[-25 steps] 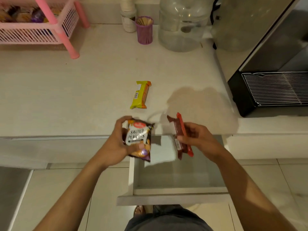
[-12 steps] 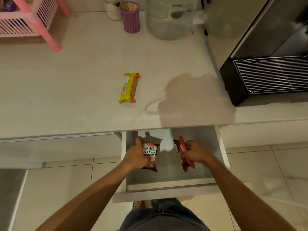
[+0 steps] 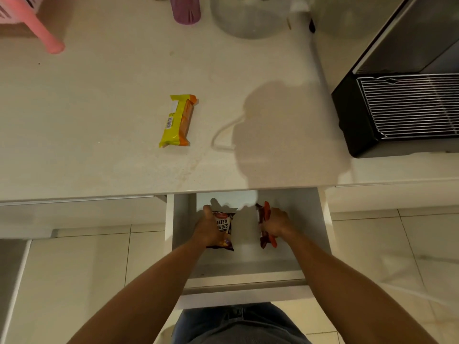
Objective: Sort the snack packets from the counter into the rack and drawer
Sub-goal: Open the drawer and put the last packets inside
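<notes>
Both my hands are down inside the open white drawer below the counter edge. My left hand grips a dark salted peanuts packet, held low near the drawer floor. My right hand grips a red and brown snack packet held on edge, to the right of the peanuts. A yellow and orange biscuit packet lies flat on the counter, well behind the drawer. One leg of the pink rack shows at the far left corner.
A purple cup and a clear water jar stand at the back of the counter. A black appliance with a wire grille sits at the right. Tiled floor lies below, and my legs are in front of the drawer.
Both hands have dropped from counter-edge height down into the drawer with their packets. The camera has tipped downward, so the rack has nearly left the view.
</notes>
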